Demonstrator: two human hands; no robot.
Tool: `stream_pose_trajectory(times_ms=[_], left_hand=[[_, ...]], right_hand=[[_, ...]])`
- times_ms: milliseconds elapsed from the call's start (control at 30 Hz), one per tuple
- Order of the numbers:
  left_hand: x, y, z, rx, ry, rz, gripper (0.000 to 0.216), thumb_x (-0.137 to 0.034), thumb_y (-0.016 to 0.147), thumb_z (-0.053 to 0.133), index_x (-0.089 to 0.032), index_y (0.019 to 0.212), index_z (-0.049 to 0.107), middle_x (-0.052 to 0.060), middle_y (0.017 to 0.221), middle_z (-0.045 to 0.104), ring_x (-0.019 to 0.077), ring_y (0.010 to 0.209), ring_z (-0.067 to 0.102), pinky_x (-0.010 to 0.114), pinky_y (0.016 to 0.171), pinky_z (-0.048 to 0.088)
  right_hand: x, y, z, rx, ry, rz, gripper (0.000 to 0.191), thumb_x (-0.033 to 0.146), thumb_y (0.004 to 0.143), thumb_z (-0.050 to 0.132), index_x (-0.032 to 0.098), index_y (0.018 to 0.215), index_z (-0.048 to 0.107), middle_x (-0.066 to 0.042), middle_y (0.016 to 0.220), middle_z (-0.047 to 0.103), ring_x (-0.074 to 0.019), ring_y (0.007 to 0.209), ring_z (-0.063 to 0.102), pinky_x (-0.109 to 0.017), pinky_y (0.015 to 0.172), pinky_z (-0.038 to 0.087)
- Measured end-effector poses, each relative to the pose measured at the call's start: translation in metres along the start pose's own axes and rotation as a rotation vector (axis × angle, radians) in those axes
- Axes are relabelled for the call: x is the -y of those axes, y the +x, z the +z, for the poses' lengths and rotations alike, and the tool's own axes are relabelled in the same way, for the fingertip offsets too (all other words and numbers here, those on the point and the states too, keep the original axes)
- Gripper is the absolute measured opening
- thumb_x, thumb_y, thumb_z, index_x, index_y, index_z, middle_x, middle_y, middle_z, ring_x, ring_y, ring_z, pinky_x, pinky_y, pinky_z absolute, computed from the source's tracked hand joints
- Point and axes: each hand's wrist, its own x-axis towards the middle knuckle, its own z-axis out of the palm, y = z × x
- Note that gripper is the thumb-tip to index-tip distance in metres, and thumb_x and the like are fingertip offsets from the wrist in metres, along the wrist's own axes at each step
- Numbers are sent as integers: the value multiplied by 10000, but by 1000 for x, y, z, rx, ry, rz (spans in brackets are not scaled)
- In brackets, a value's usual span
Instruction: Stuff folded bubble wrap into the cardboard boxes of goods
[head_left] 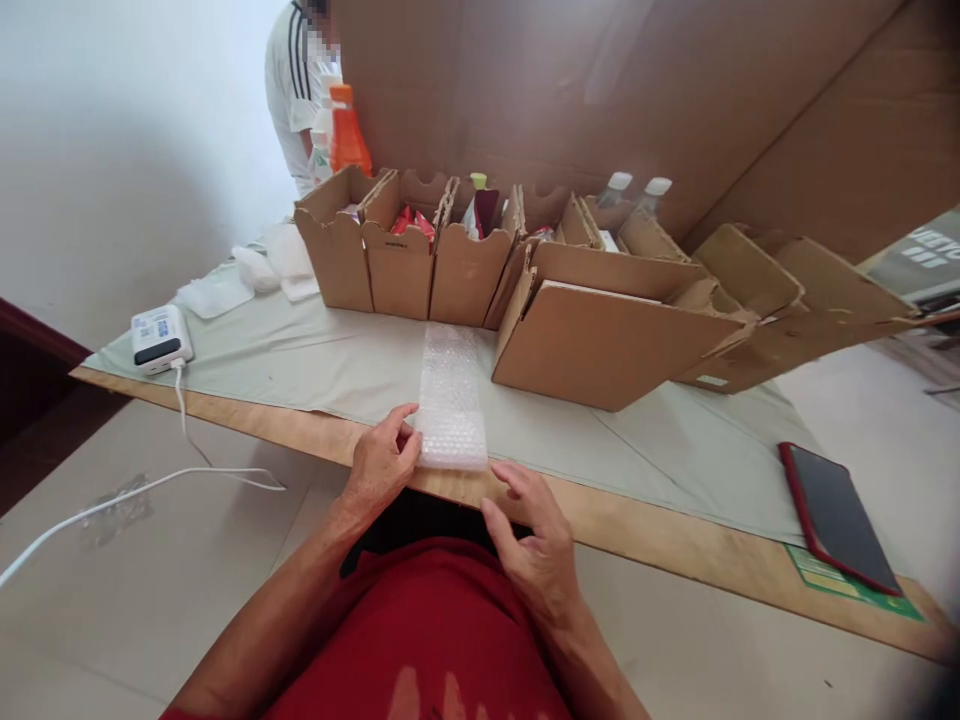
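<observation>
Clear bubble wrap (452,400), one strip, lies flat on the cloth-covered worktop (577,450) in my head view, between two hands. The left hand (384,455) has bent fingers touching its left edge; whether they pinch it, I can't tell. The right hand (536,535) holds nothing, fingers loosely parted, just beside the near right corner. Three narrow boxes (401,270) block the far end; one wide box (592,345) crowds the right. I also count one orange bottle (348,135), two white-capped bottles (655,195), one phone (840,515) and one white device (161,338).
</observation>
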Motion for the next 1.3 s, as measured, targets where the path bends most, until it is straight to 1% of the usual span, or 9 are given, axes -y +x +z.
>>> stream_pose_trajectory(times_ms=[100, 300, 433, 533, 700, 900, 1000, 1133, 1300], left_hand=[[-1, 4, 5, 11, 49, 28, 385, -192, 872, 550, -185, 1251, 618, -12, 763, 715, 150, 662, 631, 273, 682, 487], [1, 4, 7, -37, 135, 133, 382, -149, 850, 554, -192, 1220, 635, 12, 774, 692, 194, 719, 640, 350, 783, 528], [1, -16, -6, -66, 121, 257, 425, -105, 810, 530, -194, 1212, 637, 103, 1105, 682, 248, 1053, 648, 416, 968, 522], [-2, -34, -12, 23, 103, 416, 530, -104, 782, 571, -205, 1302, 597, 126, 1332, 622, 288, 1268, 565, 480, 1100, 455], [-4, -36, -7, 23, 112, 348, 325, -149, 876, 543, -195, 1176, 662, 86, 1075, 750, 243, 1017, 686, 411, 918, 560], [3, -12, -1, -39, 172, 234, 309, -201, 885, 594, -184, 1184, 670, 44, 876, 738, 195, 752, 666, 338, 745, 563], [6, -4, 3, -66, 214, 228, 306, -193, 871, 611, -181, 1169, 677, 53, 861, 709, 222, 793, 653, 377, 793, 555], [6, -6, 2, -103, 243, 266, 298, -218, 901, 595, -182, 1189, 658, 122, 1094, 683, 280, 1028, 634, 455, 935, 526], [3, -31, -15, 28, 169, 482, 326, -200, 903, 617, -225, 1228, 623, 98, 1193, 688, 277, 1164, 601, 462, 1026, 487]], right_hand=[[-7, 6, 10, 59, -267, -198, 401, 129, 898, 576, 236, 1282, 620, -128, 1343, 635, -294, 1232, 593, -491, 1004, 498], [-23, 22, 24, 279, -417, -191, 341, 107, 913, 540, 215, 1204, 681, -122, 1343, 662, -300, 1277, 580, -470, 984, 492], [-23, 27, 19, 296, -378, -203, 342, 67, 950, 493, 236, 1154, 710, -88, 1257, 718, -257, 1228, 621, -439, 974, 489], [-16, 34, 13, 294, -342, -239, 357, 35, 948, 468, 213, 1145, 707, -88, 1210, 738, -249, 1163, 652, -424, 960, 481], [-6, 41, 7, 379, -243, -181, 300, 92, 988, 453, 200, 1135, 692, -63, 1089, 770, -219, 969, 708, -377, 860, 506], [-8, 30, 0, 45, -328, -186, 265, 182, 995, 516, 232, 1209, 663, -102, 1194, 718, -249, 1096, 663, -408, 920, 497], [-13, 28, 9, 123, -379, -265, 283, 117, 952, 544, 228, 1175, 678, -96, 1215, 717, -269, 1159, 629, -429, 947, 485], [-22, 36, 23, 269, -412, -245, 305, 113, 942, 550, 220, 1194, 685, -97, 1249, 715, -301, 1272, 572, -474, 979, 473], [-18, 40, 12, 388, -276, -188, 294, 117, 957, 531, 232, 1166, 701, -70, 1122, 761, -262, 1175, 633, -456, 999, 458]])
